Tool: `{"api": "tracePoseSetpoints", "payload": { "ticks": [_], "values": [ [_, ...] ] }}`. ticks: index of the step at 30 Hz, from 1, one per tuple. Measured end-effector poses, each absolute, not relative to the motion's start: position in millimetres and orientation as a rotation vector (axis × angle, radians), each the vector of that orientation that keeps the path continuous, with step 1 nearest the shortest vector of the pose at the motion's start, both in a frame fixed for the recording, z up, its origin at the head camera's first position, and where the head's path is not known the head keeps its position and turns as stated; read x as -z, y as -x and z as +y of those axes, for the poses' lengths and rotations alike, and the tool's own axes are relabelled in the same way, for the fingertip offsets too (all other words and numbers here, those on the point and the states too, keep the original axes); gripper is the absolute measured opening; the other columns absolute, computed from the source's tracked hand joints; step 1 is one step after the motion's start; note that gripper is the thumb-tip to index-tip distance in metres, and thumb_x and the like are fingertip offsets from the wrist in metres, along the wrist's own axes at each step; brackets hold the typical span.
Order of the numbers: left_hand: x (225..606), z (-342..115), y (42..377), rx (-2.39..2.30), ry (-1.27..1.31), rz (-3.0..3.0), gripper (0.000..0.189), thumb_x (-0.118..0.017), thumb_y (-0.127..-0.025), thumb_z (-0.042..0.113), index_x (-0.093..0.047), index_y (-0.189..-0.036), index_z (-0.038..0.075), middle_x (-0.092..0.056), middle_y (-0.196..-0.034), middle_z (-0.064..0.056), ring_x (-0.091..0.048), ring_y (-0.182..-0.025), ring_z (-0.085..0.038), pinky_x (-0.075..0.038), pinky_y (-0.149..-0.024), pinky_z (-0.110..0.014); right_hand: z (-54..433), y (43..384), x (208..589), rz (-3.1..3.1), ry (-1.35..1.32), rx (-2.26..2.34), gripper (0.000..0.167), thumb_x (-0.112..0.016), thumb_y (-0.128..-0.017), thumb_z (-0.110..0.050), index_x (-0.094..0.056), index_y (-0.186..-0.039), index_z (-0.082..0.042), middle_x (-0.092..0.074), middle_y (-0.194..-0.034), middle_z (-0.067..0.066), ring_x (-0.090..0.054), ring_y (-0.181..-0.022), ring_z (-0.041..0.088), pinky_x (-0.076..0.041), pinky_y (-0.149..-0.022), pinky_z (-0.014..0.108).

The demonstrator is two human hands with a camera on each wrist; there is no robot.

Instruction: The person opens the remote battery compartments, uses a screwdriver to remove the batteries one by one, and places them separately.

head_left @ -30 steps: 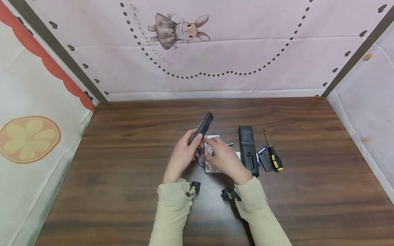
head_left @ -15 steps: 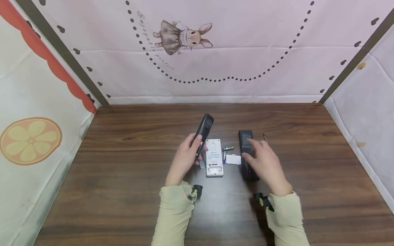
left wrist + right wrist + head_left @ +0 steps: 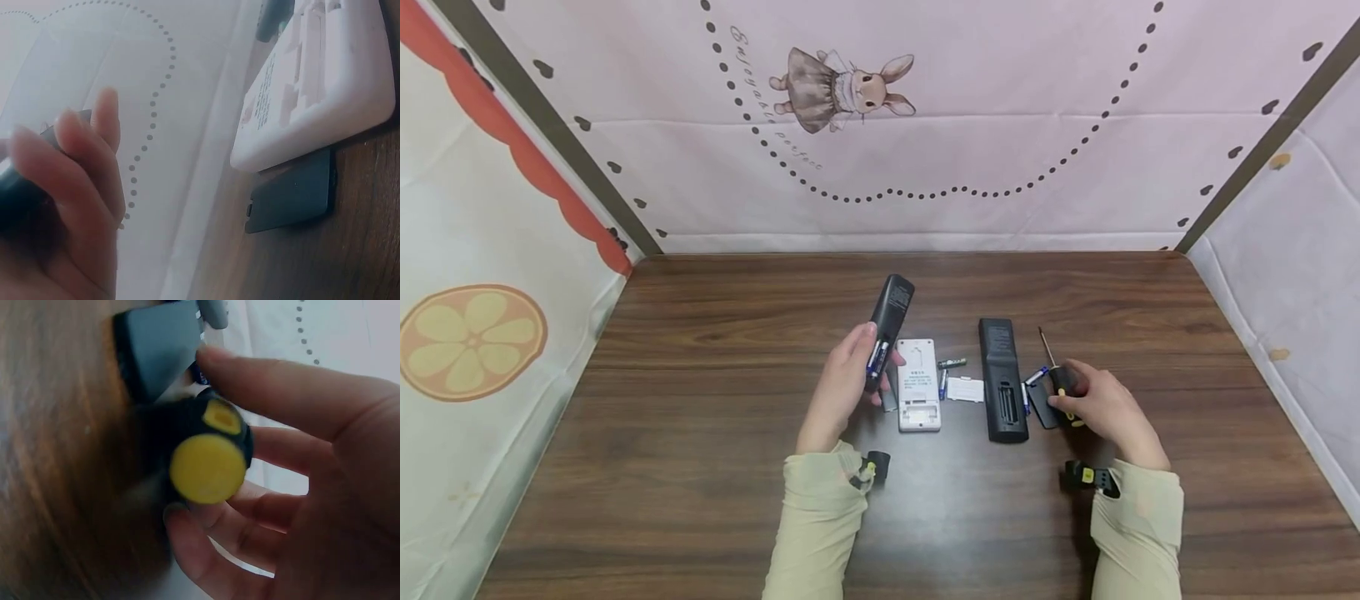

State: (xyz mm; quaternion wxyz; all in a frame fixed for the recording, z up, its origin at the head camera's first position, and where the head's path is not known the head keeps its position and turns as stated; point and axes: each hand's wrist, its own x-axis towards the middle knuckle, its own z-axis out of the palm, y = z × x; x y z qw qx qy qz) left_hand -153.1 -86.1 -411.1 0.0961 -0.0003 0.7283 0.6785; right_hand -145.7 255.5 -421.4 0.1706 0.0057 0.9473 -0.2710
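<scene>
My left hand (image 3: 837, 379) grips a black remote control (image 3: 891, 308), tilted, its back turned up. Blue-and-white batteries (image 3: 878, 357) show in its uncovered compartment. At the right, my right hand (image 3: 1108, 408) holds a black-and-yellow screwdriver (image 3: 1058, 377) by the handle, shaft pointing away. The right wrist view shows the handle's round yellow end (image 3: 208, 469) between thumb and fingers. Under the screwdriver handle lies a dark battery cover (image 3: 1041, 407). A white remote (image 3: 919, 367) lies back up beside my left hand, its battery slot bare.
A larger black remote (image 3: 998, 358) lies with its compartment uncovered. Around it are several loose batteries (image 3: 952, 362) and a white cover (image 3: 966, 389). A grey-black cover (image 3: 290, 194) lies beside the white remote. Printed cloth walls (image 3: 925, 150) enclose the wooden table (image 3: 700, 417).
My right hand has left the held remote, crossed over the larger black remote and taken hold of the screwdriver. The left hand has turned its remote so the batteries show.
</scene>
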Motion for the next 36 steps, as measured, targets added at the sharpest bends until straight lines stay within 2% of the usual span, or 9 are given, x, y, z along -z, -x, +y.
{"api": "tracePoseSetpoints", "payload": {
  "ticks": [4, 6, 14, 17, 23, 26, 30, 33, 36],
  "values": [
    [411, -87, 154, -2.051, 0.003, 2.094, 0.046, -0.028, -0.093, 0.049, -0.051, -0.113, 0.014, -0.060, -0.095, -0.019, -0.055, -0.058, -0.027, -0.046, -0.042, -0.043, 258, 146, 424, 2.674, -0.027, 0.781, 0.065, -0.061, -0.083, -0.030, -0.034, -0.134, -0.001, -0.052, -0.094, 0.014, -0.049, -0.076, 0.024, -0.039, -0.061, 0.033],
    [410, -87, 154, -2.078, 0.003, 2.068, 0.048, -0.029, -0.092, 0.052, -0.051, -0.113, 0.015, -0.061, -0.093, -0.017, -0.054, -0.058, -0.027, -0.045, -0.040, -0.039, 259, 145, 424, 2.677, -0.030, 0.792, 0.062, -0.060, -0.084, -0.030, -0.035, -0.133, -0.002, -0.052, -0.098, 0.016, -0.049, -0.077, 0.024, -0.039, -0.062, 0.034],
    [413, -86, 153, -2.105, 0.007, 2.059, 0.052, -0.034, -0.087, 0.059, -0.051, -0.114, 0.018, -0.062, -0.090, -0.013, -0.052, -0.069, -0.046, -0.045, -0.039, -0.035, 257, 143, 420, 2.716, -0.063, 0.999, 0.045, -0.048, -0.086, -0.017, -0.042, -0.128, -0.002, -0.052, -0.106, 0.019, -0.057, -0.075, 0.023, -0.048, -0.063, 0.034],
    [414, -86, 153, -2.106, 0.011, 2.063, 0.052, -0.036, -0.087, 0.059, -0.052, -0.114, 0.018, -0.061, -0.091, -0.014, -0.052, -0.071, -0.047, -0.045, -0.040, -0.040, 247, 144, 415, 2.767, -0.034, 1.062, 0.036, -0.046, -0.087, -0.018, -0.049, -0.120, -0.004, -0.052, -0.107, 0.015, -0.055, -0.084, 0.024, -0.046, -0.066, 0.033],
    [414, -86, 153, -2.095, 0.018, 2.084, 0.047, -0.036, -0.088, 0.056, -0.052, -0.113, 0.018, -0.062, -0.091, -0.013, -0.054, -0.067, -0.040, -0.045, -0.043, -0.045, 211, 144, 402, 2.767, 0.153, 1.124, 0.031, -0.046, -0.086, -0.018, -0.054, -0.116, -0.015, -0.059, -0.089, 0.009, -0.053, -0.074, 0.021, -0.040, -0.059, 0.032],
    [414, -86, 153, -2.098, 0.025, 2.085, 0.042, -0.038, -0.090, 0.051, -0.051, -0.114, 0.018, -0.062, -0.092, -0.013, -0.055, -0.064, -0.035, -0.045, -0.042, -0.042, 194, 141, 397, 2.739, 0.291, 1.164, 0.031, -0.048, -0.090, -0.028, -0.054, -0.118, -0.019, -0.059, -0.090, 0.005, -0.051, -0.072, 0.019, -0.041, -0.059, 0.032],
    [407, -85, 152, -2.104, 0.004, 2.088, 0.037, -0.037, -0.094, 0.042, -0.050, -0.117, 0.016, -0.061, -0.095, -0.016, -0.055, -0.059, -0.024, -0.044, -0.041, -0.035, 179, 136, 393, 2.711, 0.441, 1.187, 0.042, -0.050, -0.087, -0.046, -0.057, -0.119, -0.020, -0.059, -0.109, 0.002, -0.054, -0.092, 0.018, -0.045, -0.075, 0.039],
    [396, -83, 148, -2.121, -0.028, 2.089, 0.035, -0.035, -0.095, 0.038, -0.049, -0.118, 0.014, -0.060, -0.096, -0.018, -0.054, -0.058, -0.019, -0.043, -0.041, -0.031, 173, 135, 392, 2.707, 0.489, 1.164, 0.045, -0.050, -0.086, -0.050, -0.060, -0.117, -0.019, -0.058, -0.115, 0.001, -0.052, -0.105, 0.019, -0.042, -0.085, 0.043],
    [388, -81, 144, -2.143, -0.065, 2.088, 0.036, -0.035, -0.096, 0.037, -0.048, -0.120, 0.013, -0.060, -0.096, -0.017, -0.054, -0.059, -0.017, -0.043, -0.041, -0.028, 169, 136, 393, 2.706, 0.501, 1.164, 0.045, -0.049, -0.085, -0.051, -0.060, -0.117, -0.020, -0.059, -0.114, 0.000, -0.052, -0.105, 0.018, -0.042, -0.086, 0.043]
  ]
}}
